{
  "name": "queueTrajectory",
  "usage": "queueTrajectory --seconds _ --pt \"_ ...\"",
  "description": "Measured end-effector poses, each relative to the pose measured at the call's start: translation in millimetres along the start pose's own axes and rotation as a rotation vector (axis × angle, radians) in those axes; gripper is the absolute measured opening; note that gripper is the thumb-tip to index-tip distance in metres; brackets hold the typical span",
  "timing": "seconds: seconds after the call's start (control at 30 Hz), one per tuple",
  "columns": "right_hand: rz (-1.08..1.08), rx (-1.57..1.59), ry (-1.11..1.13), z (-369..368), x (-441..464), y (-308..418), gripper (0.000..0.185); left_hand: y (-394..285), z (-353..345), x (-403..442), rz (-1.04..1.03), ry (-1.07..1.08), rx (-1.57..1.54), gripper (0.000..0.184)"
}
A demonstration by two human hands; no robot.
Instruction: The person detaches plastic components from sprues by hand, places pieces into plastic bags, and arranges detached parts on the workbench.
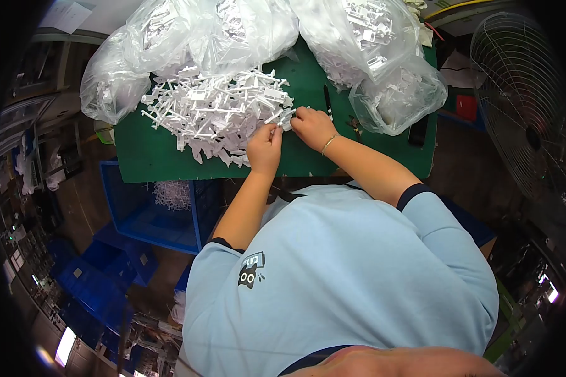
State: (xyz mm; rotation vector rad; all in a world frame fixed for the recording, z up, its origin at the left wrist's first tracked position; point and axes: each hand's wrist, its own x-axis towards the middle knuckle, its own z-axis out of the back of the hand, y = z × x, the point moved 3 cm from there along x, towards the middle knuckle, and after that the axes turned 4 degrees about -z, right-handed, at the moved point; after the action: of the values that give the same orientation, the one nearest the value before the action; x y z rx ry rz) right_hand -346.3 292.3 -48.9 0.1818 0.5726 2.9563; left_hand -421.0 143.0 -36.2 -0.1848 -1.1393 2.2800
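Observation:
A heap of white plastic parts [210, 110] lies on the green table mat [135, 151]. At the heap's right edge my left hand [265, 149] pinches a small white plastic part [286, 120] between thumb and fingers. From the other side my right hand [314, 129] grips the same part, its fingers bent and closed. The fingers hide much of the piece, so its full shape does not show. A black pen-like tool [327, 100] rests on the mat just beyond my right hand. Beside that hand lies a small dark metal tool [355, 127], too small to name.
Clear plastic bags of white parts [233, 38] line the table's far side, with another bag [399, 94] at the right. A dark phone-like object [417, 132] lies at the right edge. A blue crate [154, 234] stands below left; a large fan [522, 94] stands right.

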Motion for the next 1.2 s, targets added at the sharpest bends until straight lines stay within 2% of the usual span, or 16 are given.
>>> queueTrajectory --seconds 0.07,0.1,0.17,0.33,0.4,0.43,0.5,0.53,0.6,0.73,0.8,0.97,1.07,1.13,1.17,1.2 --pt "0.009 0.018 -0.02 4.3 3.5 1.9 0.009 2.8 6.0 -10.6 0.281 0.055 -0.246 0.014" --pt "0.012 0.036 -0.038 6.7 3.8 4.0 0.009 2.6 8.0 -14.9 0.286 0.055 -0.246 0.014" --pt "0.039 0.002 -0.006 -0.2 5.3 2.4 0.009 7.6 9.8 -23.3 0.46 0.008 -0.439 0.015" --pt "0.103 0.01 -0.004 9.2 5.9 3.5 0.012 16.3 16.6 -38.1 0.54 -0.018 -0.565 0.016" --pt "-0.07 0.185 0.04 19.6 1.8 -2.2 0.014 19.2 15.1 -41.8 0.563 -0.031 -0.601 0.016" --pt "-0.065 0.184 0.042 25.6 -0.7 -1.3 0.014 21.1 13.3 -42.4 0.531 -0.045 -0.562 0.016" --pt "-0.22 0.379 -0.057 37.4 -6.0 -5.5 0.013 20.8 10.8 -41.4 0.502 -0.068 -0.525 0.017" --pt "-0.219 0.38 -0.054 38.2 -9.3 -5.2 0.013 18.9 10.4 -41.5 0.537 -0.027 -0.481 0.018" --pt "-0.257 0.359 0.084 36.9 -11.5 -6.6 0.016 19.4 5.5 -40.5 0.564 0.013 -0.44 0.018" --pt "-0.21 0.27 0.074 25.1 2.7 7.0 0.022 20.8 -7.9 -44.5 0.586 0.037 -0.444 0.02" --pt "-0.162 0.095 0.102 12.1 14.9 8.4 0.02 17.2 -7.9 -47.2 0.593 0.035 -0.406 0.02" --pt "-0.084 0.03 0.157 -5.5 14.9 3.7 0.017 26.2 -8.4 -60.4 0.646 0.023 -0.42 0.02" --pt "-0.04 0.087 0.082 9.9 5.6 1.9 0.014 23.0 -5.1 -64.5 0.643 0.007 -0.424 0.019" --pt "-0.274 0.396 0.056 27.8 -6.4 -5.2 0.014 16.5 -5.2 -66.0 0.636 0.01 -0.523 0.018" --pt "-0.268 0.394 0.056 32.2 -11.9 -8.5 0.014 12.2 -6.2 -65.4 0.625 0.014 -0.621 0.017" --pt "-0.535 0.783 0.222 28.7 -22.0 -16.6 0.016 6.9 -4.8 -64.8 0.625 0.011 -0.623 0.017"
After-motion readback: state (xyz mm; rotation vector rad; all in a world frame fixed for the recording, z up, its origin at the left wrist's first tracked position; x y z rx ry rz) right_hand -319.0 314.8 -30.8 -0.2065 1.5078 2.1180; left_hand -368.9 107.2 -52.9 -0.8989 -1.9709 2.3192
